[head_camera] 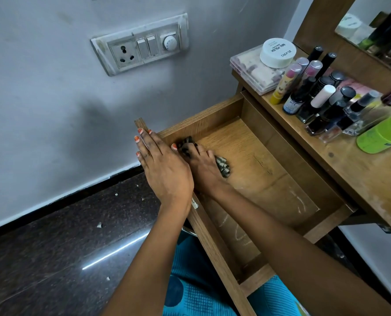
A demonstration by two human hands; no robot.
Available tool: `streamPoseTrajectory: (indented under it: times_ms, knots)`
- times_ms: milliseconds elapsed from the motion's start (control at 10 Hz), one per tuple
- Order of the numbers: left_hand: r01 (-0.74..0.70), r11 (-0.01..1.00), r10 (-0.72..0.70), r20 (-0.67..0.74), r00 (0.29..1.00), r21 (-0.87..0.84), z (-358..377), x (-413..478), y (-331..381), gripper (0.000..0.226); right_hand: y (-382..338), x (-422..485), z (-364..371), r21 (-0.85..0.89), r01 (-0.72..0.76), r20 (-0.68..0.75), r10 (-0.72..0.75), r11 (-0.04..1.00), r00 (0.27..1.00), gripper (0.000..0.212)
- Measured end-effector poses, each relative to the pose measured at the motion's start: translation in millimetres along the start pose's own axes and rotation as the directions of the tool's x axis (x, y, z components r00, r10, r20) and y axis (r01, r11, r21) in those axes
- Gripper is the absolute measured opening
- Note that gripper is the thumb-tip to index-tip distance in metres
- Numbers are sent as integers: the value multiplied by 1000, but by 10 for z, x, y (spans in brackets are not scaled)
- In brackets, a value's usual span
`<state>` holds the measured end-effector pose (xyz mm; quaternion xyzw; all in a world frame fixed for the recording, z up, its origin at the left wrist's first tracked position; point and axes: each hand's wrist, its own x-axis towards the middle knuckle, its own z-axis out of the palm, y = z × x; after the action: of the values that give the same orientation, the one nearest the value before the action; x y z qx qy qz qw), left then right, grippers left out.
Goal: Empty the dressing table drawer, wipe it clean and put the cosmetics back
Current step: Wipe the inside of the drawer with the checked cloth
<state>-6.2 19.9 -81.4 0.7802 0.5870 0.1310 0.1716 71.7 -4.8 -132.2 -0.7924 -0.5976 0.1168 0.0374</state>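
Note:
The wooden drawer (270, 169) is pulled out, and the only thing inside it is a dark patterned cloth (223, 166). My right hand (203, 169) presses that cloth into the drawer's far left corner, fingers closed around it. My left hand (161, 165) lies flat on the drawer's front panel (215, 242), fingers spread, holding nothing. The cosmetics (322, 99) stand crowded on the dressing table top (361, 169) to the right: nail polish bottles, tubes, a white jar (278, 52) and a green bottle (381, 135).
A clear plastic box (254, 69) sits under the white jar at the table's back corner. A switch panel (142, 45) is on the grey wall. Dark polished floor (53, 247) with small white crumbs lies to the left. A mirror (377, 30) is at the top right.

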Motion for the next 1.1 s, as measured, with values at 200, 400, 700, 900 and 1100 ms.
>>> streamPoseTrajectory:
  times_ms: [200,400,700,900,1100]
  knots:
    - [-1,1000,1,6,1000,14,-5,3,4,54,89,18,-4,6,9,-41,-9,1000,999,47]
    - [-1,1000,1,9,1000,12,-7,6,4,54,166,60,112,22,-107,-122,109,994,986,42]
    - [10,1000,-10,7,1000,0,8,9,1,53,-14,160,113,251,-7,-218,63,968,974,27]
    - [13,1000,-13,14,1000,-2,-10,-4,-1,53,29,4,-38,150,21,-45,-15,988,999,39]
    - [1,1000,-1,10,1000,-6,-3,-6,-13,53,205,-596,-29,157,69,78,-81,985,994,48]
